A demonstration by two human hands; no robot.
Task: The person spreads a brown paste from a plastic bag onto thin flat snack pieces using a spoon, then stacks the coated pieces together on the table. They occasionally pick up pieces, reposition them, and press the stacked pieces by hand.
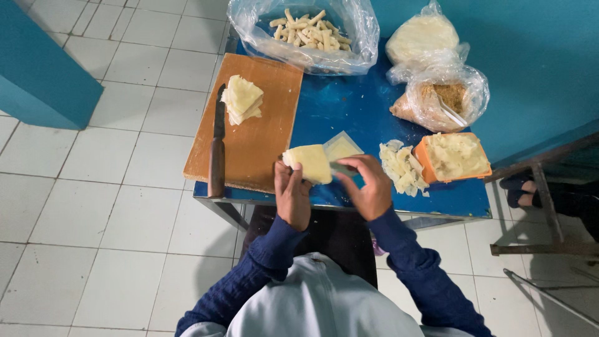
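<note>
Dark blue ribbed knit sleeves

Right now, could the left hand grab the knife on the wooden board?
Probably yes. The left hand is holding a pale wrapper sheet, but the knife lies close by on the cutting board with nothing between.

Pale yellow wrapper sheet, blue table, orange tub, brown board.

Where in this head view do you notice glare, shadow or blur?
Head view: glare glints on the clear plastic bag of rolled sticks and on the blue table; soft shadow falls beneath the table; the hands, left hand and right hand, look slightly soft.
</note>
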